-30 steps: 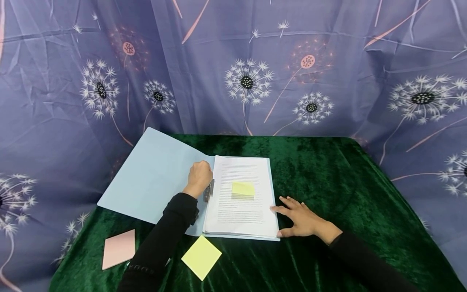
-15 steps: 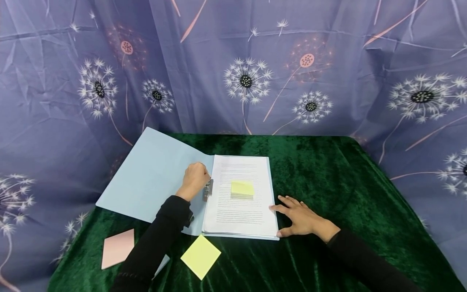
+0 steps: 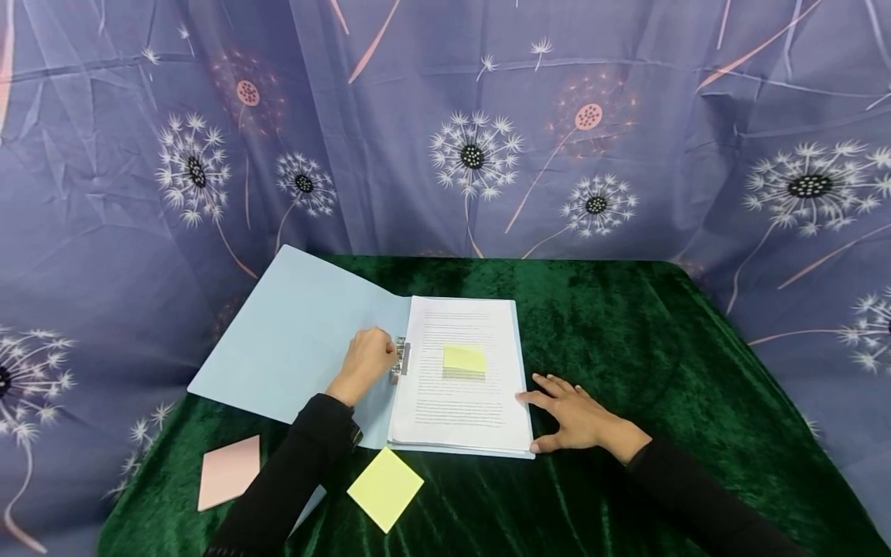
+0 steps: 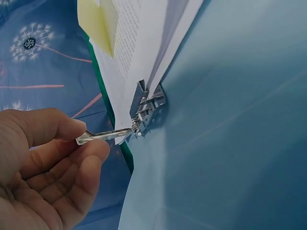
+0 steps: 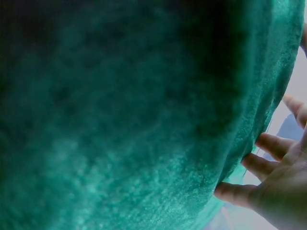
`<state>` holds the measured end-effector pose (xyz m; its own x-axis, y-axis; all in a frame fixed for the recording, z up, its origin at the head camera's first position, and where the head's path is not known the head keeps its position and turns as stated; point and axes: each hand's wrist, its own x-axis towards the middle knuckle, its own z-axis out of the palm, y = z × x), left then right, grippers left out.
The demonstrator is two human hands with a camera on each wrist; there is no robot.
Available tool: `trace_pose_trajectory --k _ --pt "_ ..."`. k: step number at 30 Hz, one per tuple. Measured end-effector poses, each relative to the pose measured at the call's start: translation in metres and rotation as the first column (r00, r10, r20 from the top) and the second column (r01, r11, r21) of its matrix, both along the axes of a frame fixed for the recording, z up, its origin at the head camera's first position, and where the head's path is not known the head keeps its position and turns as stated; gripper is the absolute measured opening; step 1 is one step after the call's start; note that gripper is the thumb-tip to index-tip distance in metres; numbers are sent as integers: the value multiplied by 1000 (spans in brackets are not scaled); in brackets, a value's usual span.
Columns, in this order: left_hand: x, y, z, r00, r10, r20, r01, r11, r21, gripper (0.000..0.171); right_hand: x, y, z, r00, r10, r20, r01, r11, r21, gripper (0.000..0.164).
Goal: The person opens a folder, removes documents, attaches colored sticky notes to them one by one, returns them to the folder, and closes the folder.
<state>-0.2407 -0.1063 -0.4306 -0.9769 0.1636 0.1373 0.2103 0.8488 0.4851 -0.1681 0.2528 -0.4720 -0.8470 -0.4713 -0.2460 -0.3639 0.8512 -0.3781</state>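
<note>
A light blue folder (image 3: 292, 340) lies spread on the table, its cover turned to the left. Printed sheets (image 3: 459, 425) rest on its right side, with yellow sticky notes (image 3: 464, 358) on the top page. At the spine is a metal lever clip (image 4: 149, 105). My left hand (image 3: 363, 362) pinches the clip's lever (image 4: 106, 135) between thumb and fingers; in the left wrist view the lever stands out from the folder. My right hand (image 3: 581, 418) has its fingers spread, its fingertips touching the right edge of the folder and papers.
A yellow square pad (image 3: 386, 490) lies in front of the folder. Farther left is a pink pad (image 3: 228, 472), with a bluish piece (image 3: 308, 507) partly hidden by my left sleeve. Green velvet (image 3: 626, 333) covers the table; a dandelion-print curtain (image 3: 390, 155) hangs behind.
My left hand has moved down and slightly left, toward me, and more of the metal clip now shows beside it. The right hand, papers and folder have stayed in place.
</note>
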Motion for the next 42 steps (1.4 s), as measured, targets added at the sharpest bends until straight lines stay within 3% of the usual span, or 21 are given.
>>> trace_pose_trajectory --k 6,10,15,20,24,27,36,42 --pt "7 3 -4 1000 -13 27 14 1000 -17 44 0 0 -1 1000 0 -10 0 1000 -1 83" --pt "10 7 -8 1000 -18 19 19 999 -43 47 0 1 -1 1000 -3 -12 3 1000 0 83" --pt "16 10 -18 998 -49 -48 44 994 -101 50 0 1 -2 1000 -4 -17 5 1000 3 82" --pt "20 11 -27 995 -51 -90 36 987 -159 29 0 0 -1 1000 -3 -5 3 1000 -11 82" --pt "21 12 -30 996 -68 -62 54 978 -204 10 1 0 -1 1000 -8 6 8 1000 -14 83" --pt "21 13 -31 997 -61 -37 52 975 -217 6 2 0 0 1000 -8 6 8 1000 -19 83" --pt "17 12 -34 997 -70 -22 63 968 -243 11 1 1 2 1000 -10 -11 10 1000 -25 83" --pt "18 14 -36 999 -28 30 35 962 -270 14 2 1 -3 1000 -2 -17 1 1000 -26 84"
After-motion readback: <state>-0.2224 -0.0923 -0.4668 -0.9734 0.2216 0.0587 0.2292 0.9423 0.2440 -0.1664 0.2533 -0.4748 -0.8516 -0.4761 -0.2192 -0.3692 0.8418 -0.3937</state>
